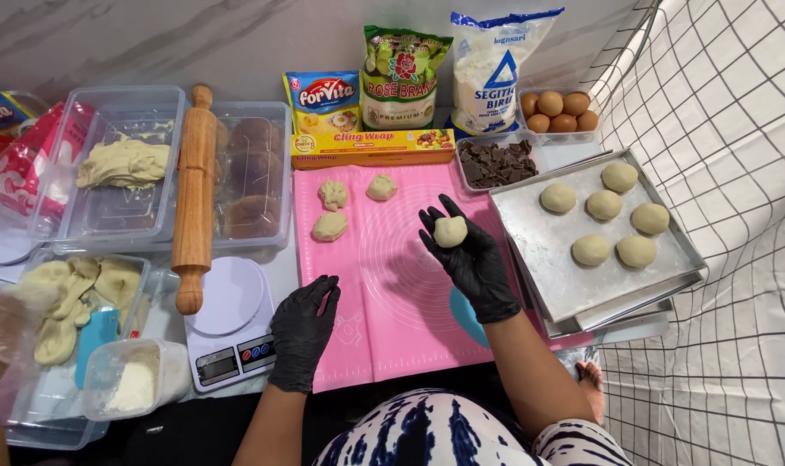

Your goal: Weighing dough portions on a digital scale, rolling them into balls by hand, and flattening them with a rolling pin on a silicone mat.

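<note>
1. Two black-gloved hands are over the pink mat (pixel 384 285), and at the far left another person's clear-gloved hand (pixel 0 324) rests by a tub of dough strips (pixel 65 298).
2. Rolling pin (pixel 194 194) lies across the tubs, above the white scale (pixel 229 324).
3. Left hand (pixel 304 326) sits loosely curled on the mat's edge, holding nothing I can make out.
4. Three dough pieces (pixel 345 207) wait on the mat.
5. Right hand (pixel 466 250) cups a dough ball (pixel 450 231), lifted above the mat.
6. Six balls sit on the metal tray (pixel 548 267).

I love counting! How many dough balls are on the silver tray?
6, all on the tray: top, upper left, middle, right, lower left, lower right. None look hidden.
</note>
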